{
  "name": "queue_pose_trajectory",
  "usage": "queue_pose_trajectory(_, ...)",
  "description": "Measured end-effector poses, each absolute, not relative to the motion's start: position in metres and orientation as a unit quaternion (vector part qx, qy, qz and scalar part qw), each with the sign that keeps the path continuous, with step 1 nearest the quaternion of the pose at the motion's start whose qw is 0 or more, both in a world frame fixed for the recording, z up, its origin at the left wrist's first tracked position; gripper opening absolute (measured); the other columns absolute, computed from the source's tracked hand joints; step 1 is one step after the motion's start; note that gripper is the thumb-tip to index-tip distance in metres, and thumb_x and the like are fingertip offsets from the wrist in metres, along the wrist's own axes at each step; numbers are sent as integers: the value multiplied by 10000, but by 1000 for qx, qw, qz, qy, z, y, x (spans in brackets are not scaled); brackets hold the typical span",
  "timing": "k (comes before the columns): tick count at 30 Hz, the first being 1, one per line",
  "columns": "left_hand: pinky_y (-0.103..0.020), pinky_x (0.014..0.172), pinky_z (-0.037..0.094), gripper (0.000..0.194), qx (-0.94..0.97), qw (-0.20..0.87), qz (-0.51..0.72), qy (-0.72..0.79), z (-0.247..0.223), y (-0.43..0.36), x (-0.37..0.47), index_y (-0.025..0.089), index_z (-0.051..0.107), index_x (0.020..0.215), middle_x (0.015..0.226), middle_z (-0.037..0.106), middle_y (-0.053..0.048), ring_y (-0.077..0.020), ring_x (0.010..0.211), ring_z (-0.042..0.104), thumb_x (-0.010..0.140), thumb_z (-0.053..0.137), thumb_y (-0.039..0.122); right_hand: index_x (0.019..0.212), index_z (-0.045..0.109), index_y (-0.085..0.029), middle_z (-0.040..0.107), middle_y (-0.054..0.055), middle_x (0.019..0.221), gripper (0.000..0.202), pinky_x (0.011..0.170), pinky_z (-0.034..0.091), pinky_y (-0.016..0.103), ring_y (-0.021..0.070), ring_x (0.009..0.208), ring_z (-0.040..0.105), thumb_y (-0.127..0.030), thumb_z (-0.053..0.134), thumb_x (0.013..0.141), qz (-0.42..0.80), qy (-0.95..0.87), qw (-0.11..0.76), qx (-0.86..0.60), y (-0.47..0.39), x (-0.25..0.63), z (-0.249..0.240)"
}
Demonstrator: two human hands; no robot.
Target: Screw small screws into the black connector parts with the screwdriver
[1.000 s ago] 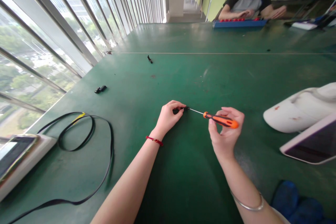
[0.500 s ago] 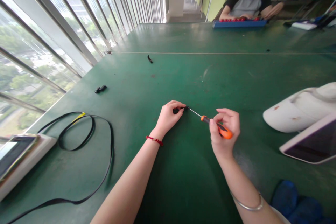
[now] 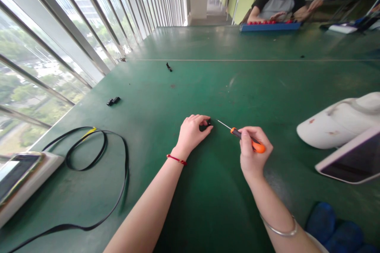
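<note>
My left hand is closed on a small black part over the green table; thumb and fingertips pinch it, and most of it is hidden. My right hand grips an orange and black screwdriver by its handle. The thin metal shaft points up and left toward the black part. Its tip is a short way to the right of the part, not touching it.
Two small black pieces lie farther off, one at left and one farther back. A black cable loops beside a phone. White equipment stands right; a person sits behind a blue tray.
The screwdriver's tip has come away from the black part, moving right with my right hand. My right fingers have closed more around the handle. My left hand has shifted slightly right.
</note>
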State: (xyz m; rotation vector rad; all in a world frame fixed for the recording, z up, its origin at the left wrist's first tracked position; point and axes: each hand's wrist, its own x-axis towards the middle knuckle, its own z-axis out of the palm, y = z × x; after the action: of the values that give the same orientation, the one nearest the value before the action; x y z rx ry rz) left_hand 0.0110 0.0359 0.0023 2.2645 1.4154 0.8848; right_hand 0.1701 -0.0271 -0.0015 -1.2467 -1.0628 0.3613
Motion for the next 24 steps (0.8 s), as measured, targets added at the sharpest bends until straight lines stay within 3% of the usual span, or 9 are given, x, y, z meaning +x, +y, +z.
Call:
queue_pose_trajectory(4,-305,772,473,225,799,196,329,463,2,36,10,200,615,1019,812,658,-8,-157,780,590,800,594,245,708,586,-166,587,-4,622,162,443,396,216,108,501,540,-289,564,810,164,-460,669,-561,-26,170,-1)
queue_pose_trajectory(6,-329,829,467,232,786,165,345,487,2,36,10,193,609,1023,932,656,-38,-183,888,585,793,580,206,706,585,-165,580,-5,618,165,441,393,217,108,502,537,-292,563,809,167,-458,669,-562,-26,170,-2)
queue_pose_trajectory(9,-384,965,416,405,795,155,334,482,0,38,9,199,545,1180,1182,609,-62,-223,1096,522,778,587,182,702,587,-164,565,-11,595,166,441,392,220,108,492,530,-291,564,807,174,-459,668,-559,-26,170,-3)
queue_pose_trajectory(12,-392,1010,389,485,812,182,315,457,-2,39,8,214,496,1263,1193,620,-43,-219,1144,488,787,575,158,702,592,-163,560,-14,586,156,440,388,217,106,486,525,-279,568,804,175,-460,669,-557,-26,170,-3)
queue_pose_trajectory(18,-353,887,449,229,789,180,333,483,-3,41,8,182,629,1017,919,662,-34,-204,944,539,794,583,160,684,584,-168,563,-17,589,169,432,384,214,107,486,528,-278,557,808,169,-463,675,-549,-27,171,-3)
queue_pose_trajectory(24,-334,834,458,41,781,166,338,498,-2,41,8,185,631,814,891,644,-35,-199,906,553,791,599,198,653,569,-180,534,-26,541,206,437,393,230,113,459,525,-303,533,814,174,-482,680,-524,-29,172,-5)
